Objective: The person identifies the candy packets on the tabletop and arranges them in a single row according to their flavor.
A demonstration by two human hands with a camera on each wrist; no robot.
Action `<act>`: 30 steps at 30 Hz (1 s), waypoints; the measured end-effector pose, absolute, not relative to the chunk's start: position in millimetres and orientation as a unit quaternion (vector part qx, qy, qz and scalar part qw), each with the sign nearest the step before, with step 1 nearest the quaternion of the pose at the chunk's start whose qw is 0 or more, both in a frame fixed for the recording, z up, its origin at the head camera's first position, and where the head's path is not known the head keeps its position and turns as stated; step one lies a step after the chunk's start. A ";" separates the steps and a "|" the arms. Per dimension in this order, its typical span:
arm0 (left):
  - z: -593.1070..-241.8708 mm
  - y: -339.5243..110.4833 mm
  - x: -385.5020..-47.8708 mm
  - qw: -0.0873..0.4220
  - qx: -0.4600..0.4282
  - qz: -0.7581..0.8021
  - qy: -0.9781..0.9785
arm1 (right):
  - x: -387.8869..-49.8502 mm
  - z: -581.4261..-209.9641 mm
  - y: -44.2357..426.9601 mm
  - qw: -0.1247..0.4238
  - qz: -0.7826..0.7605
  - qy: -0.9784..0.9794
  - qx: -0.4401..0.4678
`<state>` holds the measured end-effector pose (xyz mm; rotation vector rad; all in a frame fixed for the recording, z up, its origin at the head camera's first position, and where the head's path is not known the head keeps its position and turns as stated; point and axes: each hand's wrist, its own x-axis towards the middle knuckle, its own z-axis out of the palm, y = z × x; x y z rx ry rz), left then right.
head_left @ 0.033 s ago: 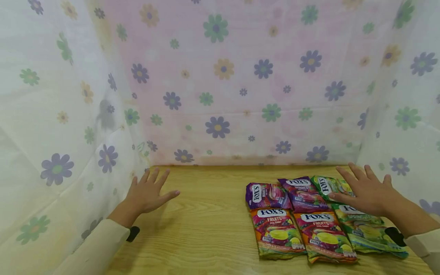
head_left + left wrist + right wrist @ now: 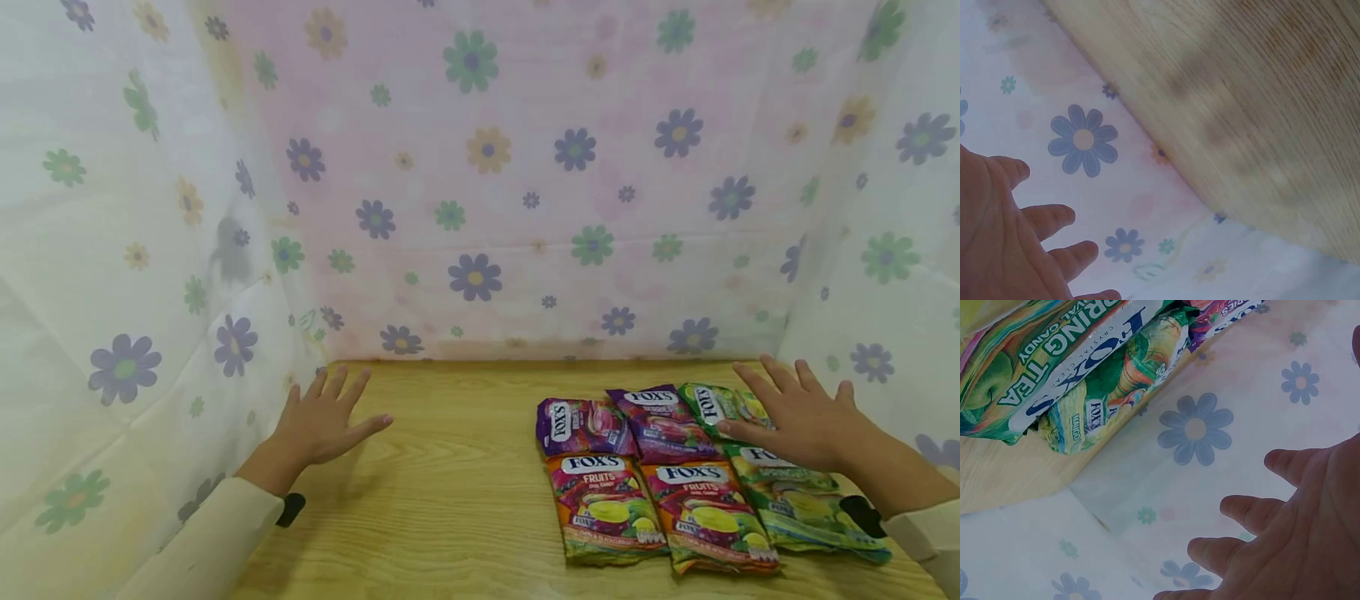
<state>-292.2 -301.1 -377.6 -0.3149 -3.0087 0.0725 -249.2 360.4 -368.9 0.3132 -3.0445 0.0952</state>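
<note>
Floral cloth (image 2: pixel 420 117) fills the upper frame behind a wooden table (image 2: pixel 450 517). Six candy bags (image 2: pixel 705 521) lie face up at lower right, presumably for easy reading. Fingers spread, gripping nothing, the right hand (image 2: pixel 813 421) hovers over the rightmost, the left hand (image 2: pixel 317 427) at lower left.

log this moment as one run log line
left grip: spread, empty | right grip: spread, empty, nearest the candy bags | candy bags: six visible, on table, right side
</note>
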 end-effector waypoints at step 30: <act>-394.0 -268.3 -294.2 0.018 -0.116 -0.050 -0.992 | -273.4 -375.3 323.2 0.052 0.035 -0.985 0.164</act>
